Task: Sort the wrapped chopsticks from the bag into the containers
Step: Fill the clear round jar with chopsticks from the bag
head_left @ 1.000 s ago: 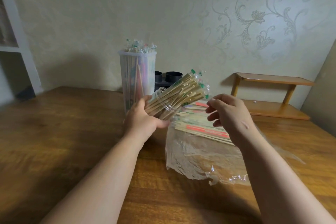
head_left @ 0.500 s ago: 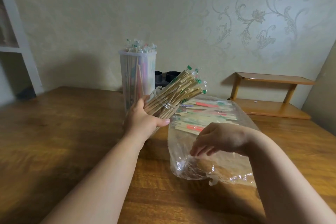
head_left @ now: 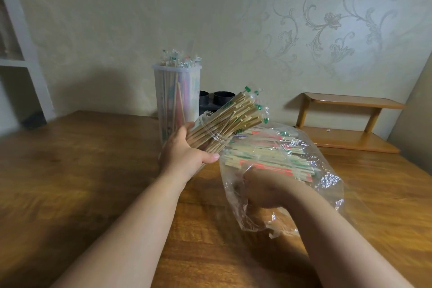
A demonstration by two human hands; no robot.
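While my left hand (head_left: 184, 156) curls round the tilted clear container (head_left: 205, 121) at frame centre, my right hand (head_left: 264, 192) lies under the film at the mouth of the bag (head_left: 327, 180), lower right, fingers veiled, so I cannot tell whether they pinch anything. The wrapped chopsticks (head_left: 264, 159) lie heaped in the bag on the tabletop (head_left: 81, 182); light, stiff and probably slick in their sleeves, they are best pinched mid-length, a few together.

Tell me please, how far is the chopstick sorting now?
Done: the tall container looks full. In hand: the left hand grips a tilted jar of green-wrapped chopsticks; the right hand is in the bag. Left: many unsorted chopsticks lie in it.
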